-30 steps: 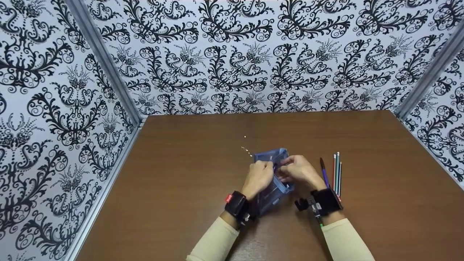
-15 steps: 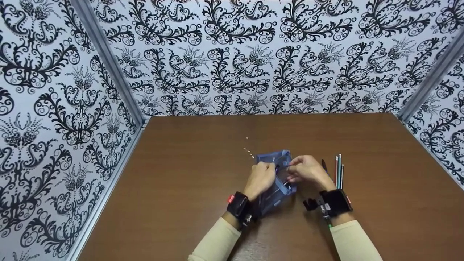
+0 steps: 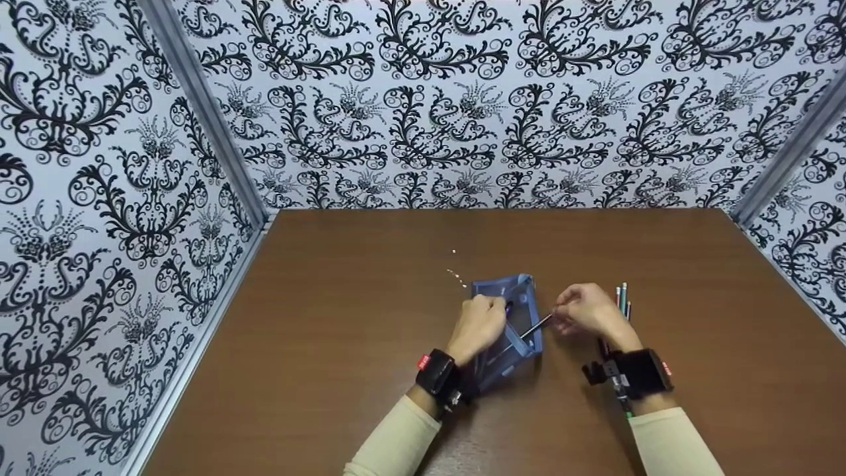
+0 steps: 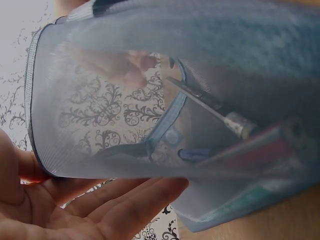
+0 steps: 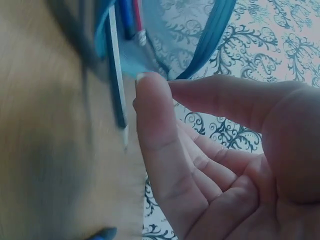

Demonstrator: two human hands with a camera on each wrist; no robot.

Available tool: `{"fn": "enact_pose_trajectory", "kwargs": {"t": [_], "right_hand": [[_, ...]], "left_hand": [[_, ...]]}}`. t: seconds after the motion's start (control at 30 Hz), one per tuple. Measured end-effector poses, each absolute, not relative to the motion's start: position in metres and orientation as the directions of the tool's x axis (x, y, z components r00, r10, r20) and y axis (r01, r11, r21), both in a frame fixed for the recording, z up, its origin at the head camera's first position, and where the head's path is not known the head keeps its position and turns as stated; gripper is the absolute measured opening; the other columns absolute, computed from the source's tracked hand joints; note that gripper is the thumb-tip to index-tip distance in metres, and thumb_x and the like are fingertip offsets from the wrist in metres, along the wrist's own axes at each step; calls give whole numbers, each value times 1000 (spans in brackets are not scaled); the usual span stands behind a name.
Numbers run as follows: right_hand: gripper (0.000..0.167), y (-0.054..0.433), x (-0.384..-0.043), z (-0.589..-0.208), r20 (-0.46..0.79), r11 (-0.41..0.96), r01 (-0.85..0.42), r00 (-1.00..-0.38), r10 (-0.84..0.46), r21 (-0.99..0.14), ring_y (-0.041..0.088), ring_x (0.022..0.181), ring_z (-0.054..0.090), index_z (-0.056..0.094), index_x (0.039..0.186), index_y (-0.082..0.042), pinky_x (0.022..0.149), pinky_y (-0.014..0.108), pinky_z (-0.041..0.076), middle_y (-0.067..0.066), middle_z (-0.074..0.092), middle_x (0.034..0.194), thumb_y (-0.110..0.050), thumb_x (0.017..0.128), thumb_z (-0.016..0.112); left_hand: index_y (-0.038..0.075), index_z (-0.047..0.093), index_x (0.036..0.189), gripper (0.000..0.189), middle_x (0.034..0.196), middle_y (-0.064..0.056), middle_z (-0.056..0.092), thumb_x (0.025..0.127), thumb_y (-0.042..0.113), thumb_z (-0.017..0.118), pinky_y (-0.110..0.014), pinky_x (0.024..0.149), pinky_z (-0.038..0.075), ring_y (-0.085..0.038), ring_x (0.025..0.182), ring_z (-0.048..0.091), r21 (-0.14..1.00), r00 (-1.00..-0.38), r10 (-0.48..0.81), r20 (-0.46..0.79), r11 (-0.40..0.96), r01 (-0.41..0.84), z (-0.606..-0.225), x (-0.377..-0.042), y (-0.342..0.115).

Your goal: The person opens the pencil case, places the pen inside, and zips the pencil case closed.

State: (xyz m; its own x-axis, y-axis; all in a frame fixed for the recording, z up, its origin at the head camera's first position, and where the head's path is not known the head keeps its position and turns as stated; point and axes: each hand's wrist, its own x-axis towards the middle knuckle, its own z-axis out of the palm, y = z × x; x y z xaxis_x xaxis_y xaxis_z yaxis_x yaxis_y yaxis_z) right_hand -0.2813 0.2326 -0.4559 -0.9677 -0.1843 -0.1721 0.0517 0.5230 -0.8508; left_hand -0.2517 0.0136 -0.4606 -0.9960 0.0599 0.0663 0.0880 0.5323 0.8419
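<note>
My left hand [image 3: 482, 320] grips a blue mesh pencil case [image 3: 505, 370] by its near side, holding it tilted with the mouth toward the right. A pencil [image 3: 537, 326] slants out of that mouth, its point by my right hand [image 3: 588, 311]. In the right wrist view thumb and forefinger [image 5: 157, 115] meet at their tips, and the pencil [image 5: 117, 85] runs beside the forefinger; I cannot tell whether they pinch it. Through the mesh in the left wrist view, a blue pen [image 4: 197, 154] and a red pencil [image 4: 255, 152] lie inside.
Several pencils [image 3: 622, 297] lie on the brown table [image 3: 370, 264], partly behind my right hand and wrist. Small bright specks [image 3: 456, 276] show behind the case. Patterned walls [image 3: 462, 132] enclose the table at the back and sides.
My right hand has drawn back to the right, away from the case's mouth, and the pencil's length outside the case now shows. My left hand keeps its hold on the case.
</note>
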Motion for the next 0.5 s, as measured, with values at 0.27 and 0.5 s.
{"fn": "enact_pose_trajectory", "kwargs": {"t": [0.27, 0.5], "right_hand": [[15, 241, -284, -465, -102, 662, -27, -982, -156, -749, 17, 58, 67, 59, 98, 10, 56, 32, 57, 16, 69, 77, 3, 86, 63], [15, 247, -287, -476, -61, 762, -69, -988, -141, -644, 14, 54, 64, 59, 96, 6, 51, 29, 55, 12, 66, 74, 3, 84, 67]], "left_hand": [[20, 45, 60, 38, 60, 4, 47, 97, 27, 44, -28, 53, 38, -13, 57, 48, 853, -997, 52, 54, 517, 73, -460, -252, 13], [20, 47, 61, 38, 60, 4, 47, 98, 27, 44, -28, 52, 37, -12, 54, 45, 866, -998, 55, 32, 497, 55, -461, -252, 13]]}}
